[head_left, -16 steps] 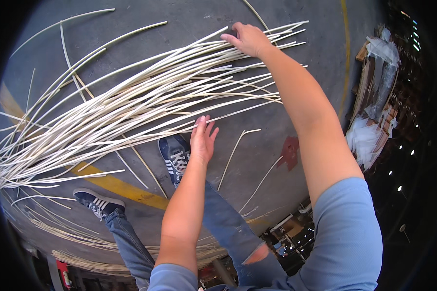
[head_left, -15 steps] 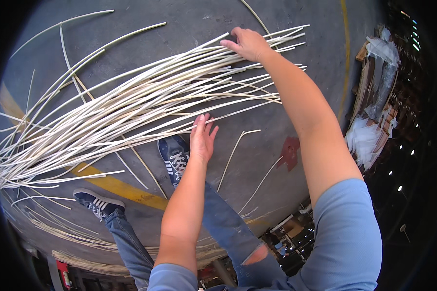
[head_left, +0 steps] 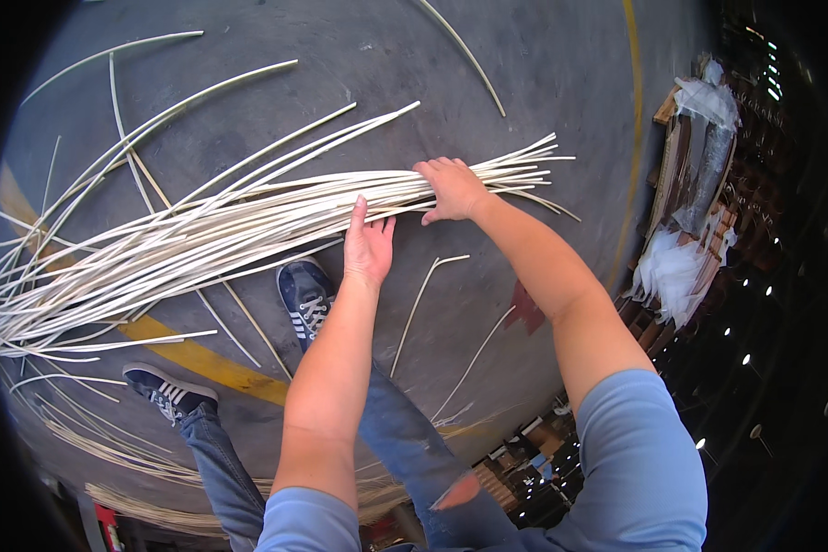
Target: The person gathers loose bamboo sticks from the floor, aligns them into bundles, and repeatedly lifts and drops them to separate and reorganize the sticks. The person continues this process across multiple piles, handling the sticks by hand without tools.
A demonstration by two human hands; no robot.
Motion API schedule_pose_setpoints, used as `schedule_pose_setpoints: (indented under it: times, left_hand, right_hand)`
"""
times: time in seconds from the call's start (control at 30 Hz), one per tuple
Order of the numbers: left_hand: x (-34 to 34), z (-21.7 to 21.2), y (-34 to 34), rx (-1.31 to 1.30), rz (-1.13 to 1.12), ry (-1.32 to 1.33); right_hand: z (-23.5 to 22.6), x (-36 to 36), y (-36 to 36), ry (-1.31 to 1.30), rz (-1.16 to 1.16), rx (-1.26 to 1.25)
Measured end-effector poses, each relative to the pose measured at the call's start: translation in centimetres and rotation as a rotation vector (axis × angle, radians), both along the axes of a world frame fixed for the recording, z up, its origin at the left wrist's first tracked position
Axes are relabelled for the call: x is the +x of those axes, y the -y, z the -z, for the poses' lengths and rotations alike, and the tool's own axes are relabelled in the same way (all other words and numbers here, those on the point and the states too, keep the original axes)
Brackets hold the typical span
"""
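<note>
A long bundle of thin pale canes (head_left: 248, 202) lies across the floor, gathered narrow toward its right end and fanned out at the left. My right hand (head_left: 453, 190) is wrapped over the gathered part, with its thumb on the near side and fingers on the far side. Beyond it, the cane ends splay out to the right. My left hand (head_left: 370, 247) rests against the bundle's near edge, palm turned up, thumb and fingers apart and touching the canes without closing round them. A few canes slant away from the bundle on the far side.
Loose canes (head_left: 469, 60) lie on the grey floor (head_left: 543, 55), some by my shoes (head_left: 305, 294). Yellow lines (head_left: 207, 363) cross the floor. At right stands a stack wrapped in clear plastic (head_left: 676, 267). More cane piles (head_left: 147, 508) lie at the lower left.
My right hand has come down toward me, drawing the spread canes into a tighter bundle, and closed over it. My left hand has shifted slightly left against the near edge.
</note>
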State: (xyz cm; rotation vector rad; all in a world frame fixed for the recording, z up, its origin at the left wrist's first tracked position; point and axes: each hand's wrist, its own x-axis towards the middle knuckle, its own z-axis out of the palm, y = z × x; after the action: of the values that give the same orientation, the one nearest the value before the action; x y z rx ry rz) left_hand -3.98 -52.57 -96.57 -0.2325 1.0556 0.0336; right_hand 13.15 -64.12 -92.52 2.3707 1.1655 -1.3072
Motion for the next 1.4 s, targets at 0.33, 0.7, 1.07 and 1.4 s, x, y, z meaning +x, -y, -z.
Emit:
schedule_pose_setpoints:
  times: [0.33, 0.7, 1.07, 1.4]
  left_hand:
    - [-1.1, -0.2, 0.5, -0.075, -0.124, 0.11]
    - [-4.1, -4.8, -2.2, 0.007, 0.209, 0.115]
    - [-30.5, -32.6, -16.0, 0.34, 0.933, 0.073]
    - [-43.7, -60.2, -35.1, 0.896, 0.652, -0.173]
  right_hand:
    - [1.8, -4.4, 0.7, 0.279, 0.115, 0.119]
    - [-2.0, -4.5, -0.9, 0.19, 0.066, -0.055]
    - [-37.1, -9.4, -7.0, 0.183, -0.046, -0.182]
    - [-70.2, -15.0, -15.7, 0.411, -0.321, -0.205]
